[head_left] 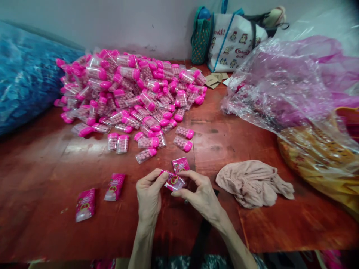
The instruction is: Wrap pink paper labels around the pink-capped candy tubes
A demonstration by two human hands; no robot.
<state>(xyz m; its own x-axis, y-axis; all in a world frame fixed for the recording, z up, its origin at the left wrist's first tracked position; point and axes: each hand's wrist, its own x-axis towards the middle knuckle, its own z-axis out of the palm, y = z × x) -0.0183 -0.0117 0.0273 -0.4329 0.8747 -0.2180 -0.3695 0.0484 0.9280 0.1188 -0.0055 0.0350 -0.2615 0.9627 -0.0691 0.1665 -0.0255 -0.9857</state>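
Between my two hands is a small pink printed candy packet, tilted a little above the red-brown table. My left hand pinches its left end between thumb and forefinger. At the packet's right end, the thumb and forefinger of my right hand close on it too. Just behind it lies another pink packet, partly hidden by the held one. Two more pink packets, one nearer and one farther, rest to the left of my left hand.
A large heap of clear candy containers with pink caps covers the back left. A beige cloth lies right of my hands. Blue plastic bag at far left; crumpled clear wrap and a yellow basket at right; white tote bag behind.
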